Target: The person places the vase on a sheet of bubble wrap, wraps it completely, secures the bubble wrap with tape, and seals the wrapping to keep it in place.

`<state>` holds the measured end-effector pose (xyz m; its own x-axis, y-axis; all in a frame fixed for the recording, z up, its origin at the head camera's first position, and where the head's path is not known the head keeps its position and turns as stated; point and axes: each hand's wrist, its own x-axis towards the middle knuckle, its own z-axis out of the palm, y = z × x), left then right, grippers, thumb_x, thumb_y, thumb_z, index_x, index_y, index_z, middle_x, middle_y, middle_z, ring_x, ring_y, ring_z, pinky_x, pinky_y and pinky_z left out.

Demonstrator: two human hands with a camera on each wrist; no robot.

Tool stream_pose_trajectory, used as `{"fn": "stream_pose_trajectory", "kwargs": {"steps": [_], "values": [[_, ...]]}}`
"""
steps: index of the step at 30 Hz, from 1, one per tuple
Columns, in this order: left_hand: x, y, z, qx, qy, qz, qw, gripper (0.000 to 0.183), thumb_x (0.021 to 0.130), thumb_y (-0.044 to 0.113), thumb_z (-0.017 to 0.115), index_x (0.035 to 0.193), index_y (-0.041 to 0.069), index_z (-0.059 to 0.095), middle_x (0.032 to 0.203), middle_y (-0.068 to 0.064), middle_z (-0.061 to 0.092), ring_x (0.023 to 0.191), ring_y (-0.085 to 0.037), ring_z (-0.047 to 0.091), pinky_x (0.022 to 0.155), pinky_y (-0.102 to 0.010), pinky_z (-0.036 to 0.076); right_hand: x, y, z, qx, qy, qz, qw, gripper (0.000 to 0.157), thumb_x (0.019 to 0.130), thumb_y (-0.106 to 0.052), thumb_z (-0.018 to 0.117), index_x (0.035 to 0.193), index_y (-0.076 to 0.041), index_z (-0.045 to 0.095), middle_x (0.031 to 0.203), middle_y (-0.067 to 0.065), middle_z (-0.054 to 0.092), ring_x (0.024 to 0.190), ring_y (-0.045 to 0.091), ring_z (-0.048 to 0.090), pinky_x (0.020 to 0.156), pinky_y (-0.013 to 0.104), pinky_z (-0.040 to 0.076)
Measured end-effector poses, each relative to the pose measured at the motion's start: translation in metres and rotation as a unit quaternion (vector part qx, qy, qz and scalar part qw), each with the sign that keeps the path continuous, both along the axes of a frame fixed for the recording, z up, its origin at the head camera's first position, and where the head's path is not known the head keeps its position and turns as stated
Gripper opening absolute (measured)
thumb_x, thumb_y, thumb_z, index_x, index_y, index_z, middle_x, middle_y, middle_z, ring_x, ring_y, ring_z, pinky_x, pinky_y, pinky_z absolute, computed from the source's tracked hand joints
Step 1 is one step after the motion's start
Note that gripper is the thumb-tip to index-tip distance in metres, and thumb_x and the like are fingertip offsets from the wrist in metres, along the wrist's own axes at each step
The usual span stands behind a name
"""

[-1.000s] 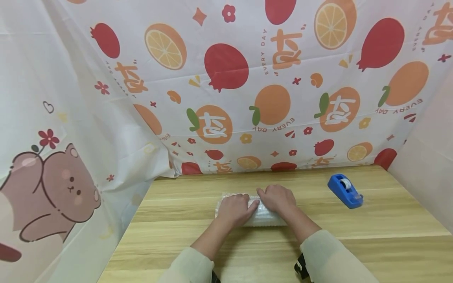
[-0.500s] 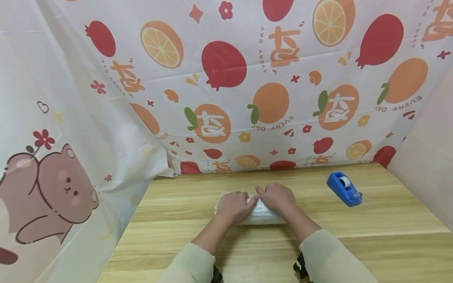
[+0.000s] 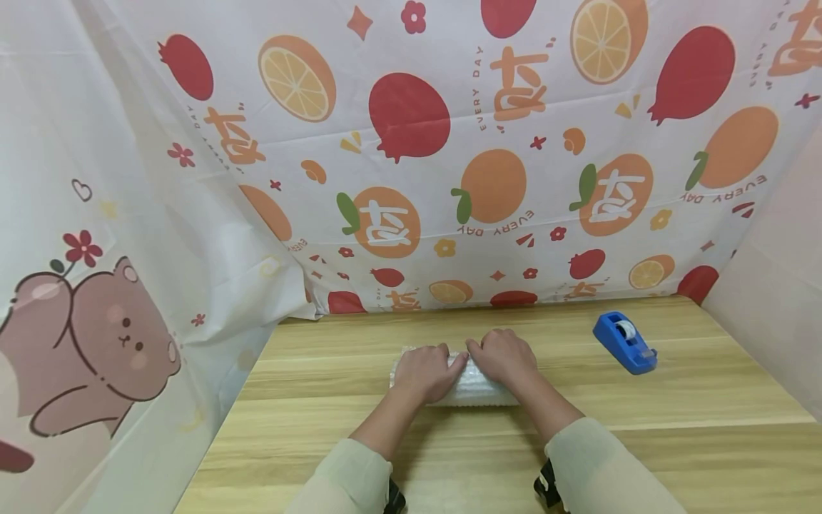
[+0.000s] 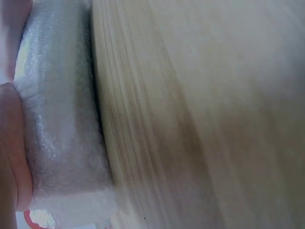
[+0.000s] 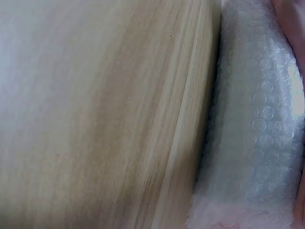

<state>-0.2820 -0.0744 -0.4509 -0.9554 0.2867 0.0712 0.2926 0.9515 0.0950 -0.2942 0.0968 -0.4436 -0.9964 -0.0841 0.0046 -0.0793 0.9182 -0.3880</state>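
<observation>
A bundle of clear bubble wrap [image 3: 478,389] lies crosswise on the wooden table in the head view; what is inside cannot be seen. My left hand [image 3: 424,373] grips its left part from above, and my right hand [image 3: 505,355] grips the right part. The thumbs point toward each other near the middle, while the other fingers curl over the far side, mostly hidden. In the left wrist view the bubbly plastic [image 4: 62,119] runs along the left edge under the hand. The right wrist view shows its rounded front side [image 5: 252,119] resting on the wood.
A blue tape dispenser [image 3: 625,343] with a tape roll stands to the right on the table [image 3: 308,428]. Behind hangs a white fruit-print cloth [image 3: 552,185]. Another cloth with a bear print [image 3: 122,343] covers the left side.
Both hands keep their hold on the bubble wrap with hardly any movement. The whole head view has shifted slightly.
</observation>
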Motion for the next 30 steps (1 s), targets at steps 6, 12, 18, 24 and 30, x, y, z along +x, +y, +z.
{"fn": "stream_pose_trajectory", "kwargs": {"steps": [6,12,18,24,30], "values": [[-0.0001,0.0005,-0.0005,0.009,-0.003,0.005,0.9999,0.066,0.098,0.065,0.022,0.101,0.013,0.063,0.09,-0.004,0.07,0.083,-0.025,0.067,0.066,-0.037,0.051,0.0004,0.0006,-0.0002,-0.002,0.001,0.001,1.0,0.056,0.098,-0.051,0.042,0.058,-0.014,0.055,0.07,0.004,0.055,0.069,0.021,0.05,0.053,0.033,0.037],[-0.0002,0.001,0.0005,0.009,-0.004,0.008,0.9999,0.067,0.098,0.065,0.023,0.101,0.013,0.065,0.092,-0.005,0.071,0.085,-0.026,0.068,0.068,-0.039,0.051,-0.0016,0.0011,-0.0014,-0.003,0.0,0.001,1.0,0.054,0.097,-0.052,0.043,0.059,-0.016,0.056,0.067,0.003,0.055,0.065,0.02,0.05,0.051,0.033,0.037],[-0.0012,0.0013,0.002,0.01,-0.01,0.009,0.9999,0.068,0.098,0.065,0.024,0.1,0.014,0.069,0.095,-0.004,0.072,0.086,-0.026,0.068,0.068,-0.039,0.051,-0.0037,0.0011,-0.0018,-0.002,-0.006,0.0,1.0,0.053,0.097,-0.054,0.043,0.062,-0.017,0.06,0.07,0.002,0.058,0.066,0.02,0.051,0.052,0.033,0.039],[-0.0021,0.001,0.0023,0.01,-0.018,0.01,0.9997,0.07,0.097,0.066,0.023,0.099,0.015,0.071,0.096,-0.002,0.071,0.084,-0.023,0.067,0.067,-0.038,0.05,-0.0029,0.0007,-0.0009,0.0,-0.004,0.001,1.0,0.054,0.097,-0.054,0.043,0.061,-0.017,0.059,0.068,0.002,0.057,0.065,0.019,0.051,0.051,0.033,0.038],[-0.0016,0.0003,0.0028,0.013,-0.028,0.011,0.9995,0.072,0.097,0.068,0.022,0.101,0.016,0.072,0.099,-0.001,0.071,0.086,-0.022,0.067,0.068,-0.037,0.05,-0.0027,0.0009,-0.0014,0.0,-0.006,0.003,1.0,0.055,0.097,-0.054,0.042,0.06,-0.017,0.058,0.066,0.002,0.054,0.065,0.019,0.05,0.051,0.033,0.037]]}}
